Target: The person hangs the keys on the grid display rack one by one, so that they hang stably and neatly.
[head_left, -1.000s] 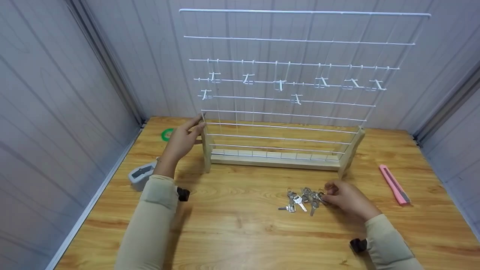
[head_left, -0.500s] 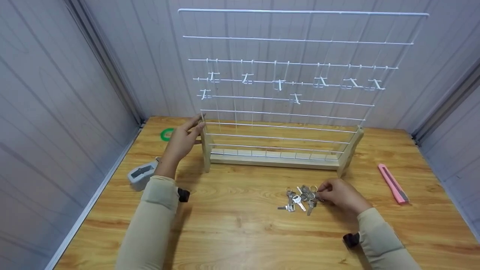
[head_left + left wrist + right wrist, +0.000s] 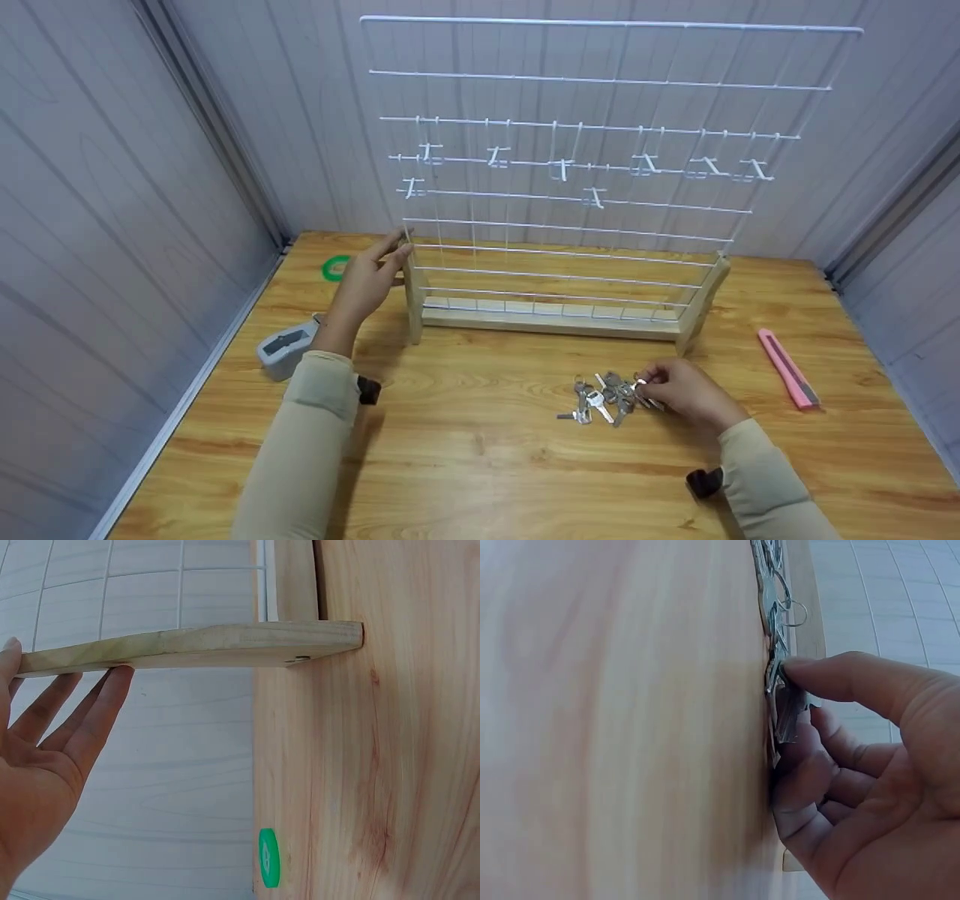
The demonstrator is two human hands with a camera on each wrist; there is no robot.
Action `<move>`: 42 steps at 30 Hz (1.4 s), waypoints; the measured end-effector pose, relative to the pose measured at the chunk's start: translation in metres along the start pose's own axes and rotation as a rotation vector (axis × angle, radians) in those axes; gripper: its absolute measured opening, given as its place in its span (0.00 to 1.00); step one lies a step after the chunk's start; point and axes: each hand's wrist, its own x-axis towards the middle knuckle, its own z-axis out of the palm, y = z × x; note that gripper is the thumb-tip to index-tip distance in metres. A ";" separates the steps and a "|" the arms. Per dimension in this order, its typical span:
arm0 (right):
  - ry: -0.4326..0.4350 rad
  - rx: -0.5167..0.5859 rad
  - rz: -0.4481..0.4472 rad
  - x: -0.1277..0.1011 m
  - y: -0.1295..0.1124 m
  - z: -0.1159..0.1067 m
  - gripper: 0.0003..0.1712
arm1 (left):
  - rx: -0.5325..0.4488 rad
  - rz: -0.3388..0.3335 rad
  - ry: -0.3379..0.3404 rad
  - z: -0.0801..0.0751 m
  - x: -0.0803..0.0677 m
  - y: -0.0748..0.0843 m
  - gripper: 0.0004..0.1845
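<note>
A white wire grid rack [image 3: 555, 326] with a pale wooden base stands upright on the table. My left hand [image 3: 364, 281] holds the rack's left wooden side post [image 3: 195, 645], with thumb and fingers near its top end. Low over the table, my right hand [image 3: 694, 390] pinches a key [image 3: 787, 716] between thumb and fingers at the right edge of a pile. The pile of silver keys [image 3: 598, 405], some on rings, lies in front of the rack's right half. Fingers partly hide the pinched key.
Several white wire hooks [image 3: 562, 171] hang on the grid. A pink utility knife [image 3: 784, 364] lies on the right. Beyond my left forearm are a grey tape dispenser [image 3: 281, 351] and a green tape roll [image 3: 330, 268]. Panel walls [image 3: 187, 150] enclose the table.
My right hand has shifted slightly left within the keys, and some keys at the pile's right edge have moved. My left hand stays on the rack.
</note>
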 end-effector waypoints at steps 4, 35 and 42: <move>0.004 -0.023 -0.012 -0.001 0.000 -0.001 0.08 | 0.008 0.002 0.007 0.002 0.000 0.000 0.33; 0.232 0.617 -0.382 0.002 -0.107 0.027 0.10 | 0.002 -0.009 -0.005 -0.002 0.002 -0.004 0.33; 0.198 0.659 -0.440 0.017 -0.155 0.042 0.08 | 0.001 -0.016 -0.005 -0.001 0.001 -0.002 0.35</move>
